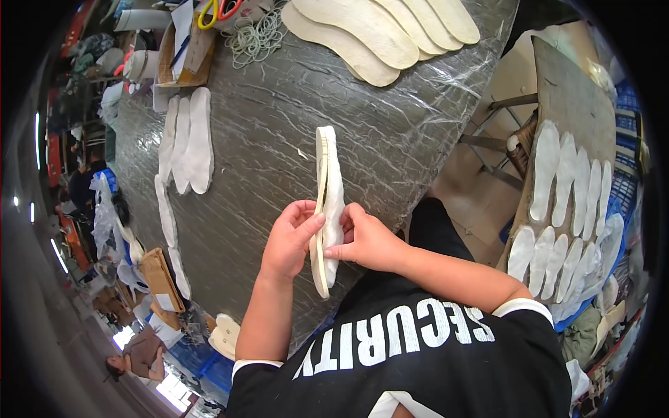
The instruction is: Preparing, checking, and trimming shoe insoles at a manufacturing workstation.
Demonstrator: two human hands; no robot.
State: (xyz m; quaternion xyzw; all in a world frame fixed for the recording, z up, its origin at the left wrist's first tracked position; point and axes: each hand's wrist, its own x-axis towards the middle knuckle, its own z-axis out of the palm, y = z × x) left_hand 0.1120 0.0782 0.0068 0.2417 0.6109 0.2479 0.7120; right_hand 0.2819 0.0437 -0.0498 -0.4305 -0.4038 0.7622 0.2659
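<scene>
Upright on edge above the near part of the table, a cream insole point(320, 273) is pressed against a puffy white insole-shaped pad point(334, 191). My left hand point(289, 240) grips the cream side, thumb across its edge. On the other side my right hand point(362, 240) holds the white pad, its thumb reaching over to the seam between the two layers. Both layers run lengthwise away from me, with a narrow gap showing between them toward the far end. Some fingertips are hidden behind the pieces.
Cream insoles point(362, 31) lie fanned at the far edge beside a heap of rubber bands point(254, 38) and scissors point(219, 10). White pads point(189, 143) rest on the table's left. More white pads point(547, 171) line a board at right. A person point(143, 354) is at lower left.
</scene>
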